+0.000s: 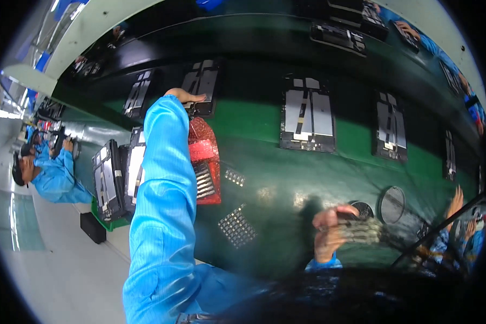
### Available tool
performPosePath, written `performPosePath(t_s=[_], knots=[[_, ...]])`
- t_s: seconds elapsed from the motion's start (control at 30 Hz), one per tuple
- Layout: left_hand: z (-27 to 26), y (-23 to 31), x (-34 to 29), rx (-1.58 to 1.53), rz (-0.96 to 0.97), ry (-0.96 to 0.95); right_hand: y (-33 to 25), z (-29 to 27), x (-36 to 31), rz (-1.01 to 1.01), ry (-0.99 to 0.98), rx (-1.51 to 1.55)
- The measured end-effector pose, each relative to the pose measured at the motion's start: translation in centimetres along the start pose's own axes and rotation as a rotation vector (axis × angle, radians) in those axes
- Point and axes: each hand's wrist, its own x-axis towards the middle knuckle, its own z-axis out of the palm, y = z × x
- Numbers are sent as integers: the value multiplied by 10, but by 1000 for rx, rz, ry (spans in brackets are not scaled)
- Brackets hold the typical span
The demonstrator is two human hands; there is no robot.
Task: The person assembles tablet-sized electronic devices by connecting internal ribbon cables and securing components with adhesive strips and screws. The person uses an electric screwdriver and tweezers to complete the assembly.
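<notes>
Ahead of the left hand (184, 97) fingers, an opened device (201, 86) lies under the fingertips; a red bubble bag (204, 141) crowds just behind them. Bare green belt (254, 124) lies open to their right, up to the next opened device (308, 114). Beyond the right hand (329, 233) fingers, a round lid (392, 204) blocks.

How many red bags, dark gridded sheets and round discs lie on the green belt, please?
Red bubble-wrap bag: 1
Dark gridded sheets of small parts: 2
Round dark-rimmed discs: 2
Total: 5
Not counted: the blurred pale strip held in the right hand.
</notes>
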Motion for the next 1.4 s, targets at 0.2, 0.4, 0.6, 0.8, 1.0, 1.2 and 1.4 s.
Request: performPosePath(t_s=[0.2,0.4,0.6,0.8,1.0,1.2,1.4], knots=[[0,15,13,-187,185,161,-5,25,1,67,-109,-112],[-7,2,-3,-336,325,808,-12,24,-2,-4,29,-44],[100,18,-177,-1013,818,515,-44,-16,-5,-80,152,-1],[313,-34,-276,-992,451,-153,-79,-40,-19,-143,131,-59],[342,-3,-250,-1089,531,-142,-102,-66,-43,-185,156,60],[330,12,-224,-716,642,253,-100,-79,-49,-148,87,23],[237,-31,-208,43,744,1022,-103,-89,-60,-138,155,-49]])
